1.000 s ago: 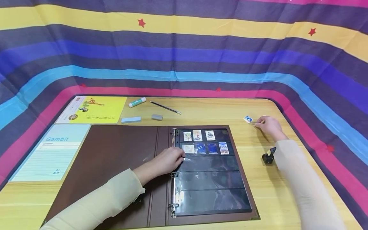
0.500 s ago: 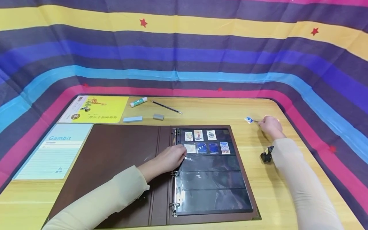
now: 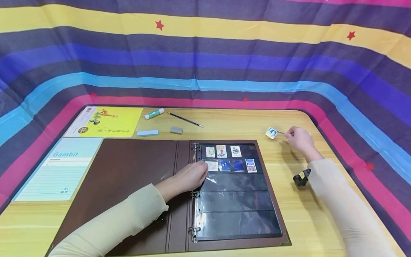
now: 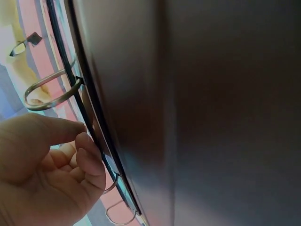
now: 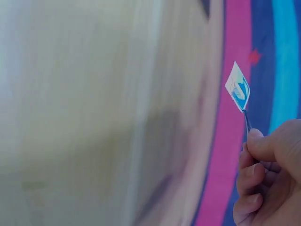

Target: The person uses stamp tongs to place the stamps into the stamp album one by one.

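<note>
In the head view my right hand (image 3: 300, 139) pinches a thin pair of tweezers (image 3: 280, 132). Their tips hold a blue and white postage stamp (image 3: 271, 133) above the table; the right wrist view shows the same stamp (image 5: 238, 88) tilted beyond the tweezers (image 5: 247, 121). My left hand (image 3: 191, 175) lies at the ring side of the black album page (image 3: 237, 201), fingers curled. In the left wrist view the thumb and forefinger of that hand (image 4: 56, 165) meet at the page's edge. Stamps (image 3: 238, 165) fill parts of the upper two pocket rows.
A brown ring binder (image 3: 135, 171) lies spread under the page. Left are a pale notebook (image 3: 51, 175) and a yellow book (image 3: 125, 121). Behind stand a glue stick (image 3: 154, 114), pencil (image 3: 185, 120), grey eraser (image 3: 176, 130) and light-blue block (image 3: 147, 133). A black object (image 3: 301, 178) is by the right sleeve.
The stamp has come off the table's surface in the tweezers and shifted left, turning to show more of its face. My left hand keeps its place on the page.
</note>
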Demonstrator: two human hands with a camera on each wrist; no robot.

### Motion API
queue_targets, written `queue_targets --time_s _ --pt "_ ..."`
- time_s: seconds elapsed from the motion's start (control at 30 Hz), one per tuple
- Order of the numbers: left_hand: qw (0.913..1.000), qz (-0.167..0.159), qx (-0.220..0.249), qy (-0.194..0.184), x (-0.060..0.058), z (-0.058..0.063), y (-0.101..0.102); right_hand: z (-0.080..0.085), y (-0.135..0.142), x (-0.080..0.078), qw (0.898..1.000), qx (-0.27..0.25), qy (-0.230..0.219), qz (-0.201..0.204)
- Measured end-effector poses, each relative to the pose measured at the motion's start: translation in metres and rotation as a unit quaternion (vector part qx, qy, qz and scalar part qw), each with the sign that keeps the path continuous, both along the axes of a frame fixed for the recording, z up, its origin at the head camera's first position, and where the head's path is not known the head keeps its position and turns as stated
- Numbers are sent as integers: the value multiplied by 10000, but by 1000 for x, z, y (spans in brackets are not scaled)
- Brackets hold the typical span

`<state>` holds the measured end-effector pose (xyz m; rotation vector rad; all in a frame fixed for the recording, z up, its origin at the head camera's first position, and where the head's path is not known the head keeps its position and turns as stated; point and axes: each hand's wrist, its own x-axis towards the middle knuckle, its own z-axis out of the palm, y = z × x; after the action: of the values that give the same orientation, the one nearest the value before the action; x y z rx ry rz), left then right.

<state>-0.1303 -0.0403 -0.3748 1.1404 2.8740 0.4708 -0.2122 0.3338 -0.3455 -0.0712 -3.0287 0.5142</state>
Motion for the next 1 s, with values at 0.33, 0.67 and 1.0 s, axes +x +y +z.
queue_targets --time_s 0.33,0.67,1.0 --pt "9994 69 -15 -333 -2 0 -1 -2 -101 32 9831 -233 608 1712" --pt "9993 -77 109 -335 -4 -1 0 -26 -159 60 9628 89 646 2622" --pt "9993 -110 112 -347 -4 -2 -1 -29 -168 73 9501 94 116 3115"
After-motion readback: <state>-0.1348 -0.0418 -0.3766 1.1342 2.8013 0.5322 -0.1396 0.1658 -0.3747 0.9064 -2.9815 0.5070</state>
